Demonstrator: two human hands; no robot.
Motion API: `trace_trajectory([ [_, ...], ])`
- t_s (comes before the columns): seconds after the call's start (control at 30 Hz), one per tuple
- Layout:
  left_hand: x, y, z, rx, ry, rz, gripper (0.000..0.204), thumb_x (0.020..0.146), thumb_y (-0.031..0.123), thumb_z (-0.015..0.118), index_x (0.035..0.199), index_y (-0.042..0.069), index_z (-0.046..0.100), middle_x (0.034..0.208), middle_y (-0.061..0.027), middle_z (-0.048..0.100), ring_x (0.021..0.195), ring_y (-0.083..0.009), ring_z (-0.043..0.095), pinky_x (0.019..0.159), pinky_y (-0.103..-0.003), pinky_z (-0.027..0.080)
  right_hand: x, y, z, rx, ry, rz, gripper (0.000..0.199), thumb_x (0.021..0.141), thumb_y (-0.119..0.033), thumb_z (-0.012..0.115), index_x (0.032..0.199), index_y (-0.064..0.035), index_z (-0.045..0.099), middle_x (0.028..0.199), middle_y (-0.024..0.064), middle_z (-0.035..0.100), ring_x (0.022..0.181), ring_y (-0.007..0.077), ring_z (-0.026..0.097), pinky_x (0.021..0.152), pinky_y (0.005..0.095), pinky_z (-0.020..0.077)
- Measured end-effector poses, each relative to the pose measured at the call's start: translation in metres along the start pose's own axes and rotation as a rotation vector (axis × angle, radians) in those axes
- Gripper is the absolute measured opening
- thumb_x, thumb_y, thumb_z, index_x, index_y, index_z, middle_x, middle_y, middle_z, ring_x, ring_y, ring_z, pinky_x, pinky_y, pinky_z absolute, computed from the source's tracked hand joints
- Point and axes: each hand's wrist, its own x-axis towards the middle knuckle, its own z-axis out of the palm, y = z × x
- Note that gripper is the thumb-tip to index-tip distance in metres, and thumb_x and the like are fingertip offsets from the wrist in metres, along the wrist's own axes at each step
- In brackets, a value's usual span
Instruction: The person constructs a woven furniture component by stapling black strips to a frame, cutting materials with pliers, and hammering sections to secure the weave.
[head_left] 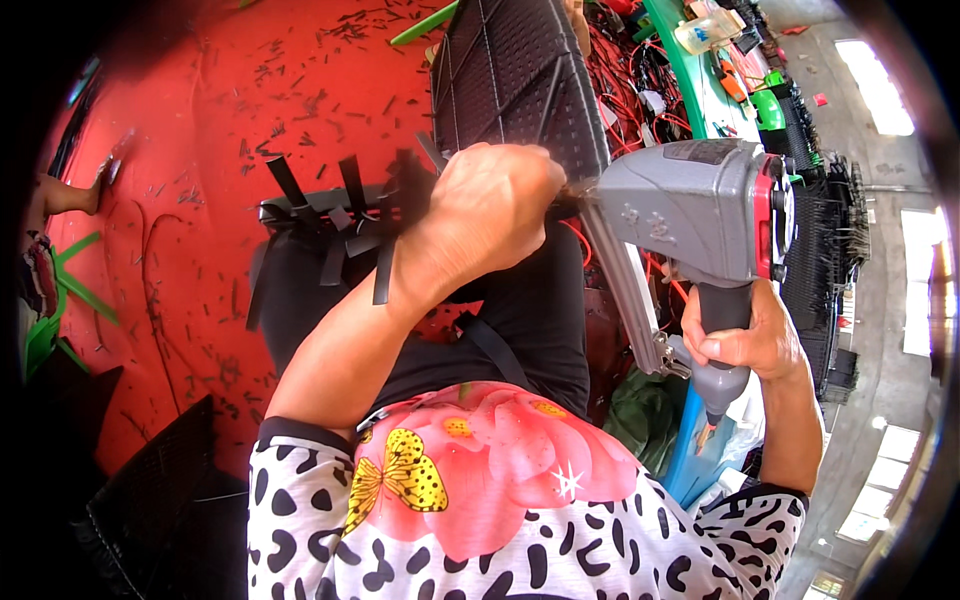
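1. Grey power tool [690,215], centre right: probably heavy, rigid; best held by its dark handle [725,308], where the right hand [768,338] has fingers wrapped.
2. Left hand [497,200], upper centre: fingers curled, contents hidden.

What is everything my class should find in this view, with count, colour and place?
woven panel: one, black, top centre
strips: several, black, left of centre
power tool: one, grey with red trim, right of centre
metal bar: one, silver, centre right
floor: one, red, upper left
scraps: many, dark, on the floor
table: one, green, upper right
bottle: one, clear, on the table
bars: several, green, far left and top
windows: several, white, far right
another person's leg: one, bare, far left
shirt: one, white, black and pink, bottom centre
left hand: one, bare, curled, centre; contents hidden
right hand: one, bare, gripping the power tool
Remaining clutter: too jumbled to count
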Motion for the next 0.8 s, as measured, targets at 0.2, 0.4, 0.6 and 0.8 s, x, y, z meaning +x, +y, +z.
trace_trajectory([
  [0.2, 0.000, -0.001, 0.002, -0.005, 0.022, 0.023, 0.021, 0.070, 0.000, 0.064, 0.091, 0.002, 0.068, 0.086, -0.0118, 0.066, 0.078, -0.0339, 0.063, 0.068, -0.041, 0.050, 0.003, -0.005, -0.002, 0.005, -0.009, 0.044, 0.017, 0.061, -0.014, 0.068, 0.071, -0.0015, 0.061, 0.064, 0.0044, 0.058, 0.057, 0.0119, 0.054, 0.057, 0.0268, 0.0445],
  [0.4, 0.000, -0.002, 0.003, 0.006, 0.022, 0.022, 0.019, 0.072, 0.000, 0.062, 0.089, 0.003, 0.068, 0.083, -0.0110, 0.065, 0.076, -0.0335, 0.063, 0.066, -0.040, 0.050, 0.006, -0.012, -0.003, -0.015, -0.011, 0.057, 0.018, 0.061, -0.015, 0.069, 0.070, -0.0020, 0.060, 0.063, 0.0044, 0.058, 0.057, 0.0119, 0.055, 0.056, 0.0263, 0.0443],
  [0.6, 0.000, -0.002, 0.002, -0.009, 0.041, 0.046, 0.016, 0.072, 0.000, 0.061, 0.087, 0.003, 0.067, 0.080, -0.0112, 0.064, 0.074, -0.0342, 0.062, 0.063, -0.041, 0.049, 0.013, -0.023, -0.015, -0.084, -0.030, 0.127, 0.040, 0.057, -0.016, 0.070, 0.091, 0.0020, 0.058, 0.063, 0.0050, 0.057, 0.056, 0.0130, 0.055, 0.056, 0.0271, 0.0452],
  [0.8, -0.001, 0.001, -0.001, -0.001, 0.055, 0.015, 0.013, 0.072, 0.002, 0.063, 0.085, 0.003, 0.066, 0.079, -0.0116, 0.063, 0.074, -0.0354, 0.062, 0.063, -0.044, 0.049, 0.023, -0.042, -0.031, -0.269, -0.078, 0.128, 0.035, 0.058, -0.017, 0.076, 0.086, -0.0022, 0.061, 0.074, 0.0021, 0.062, 0.067, 0.0101, 0.058, 0.062, 0.0258, 0.0469],
])
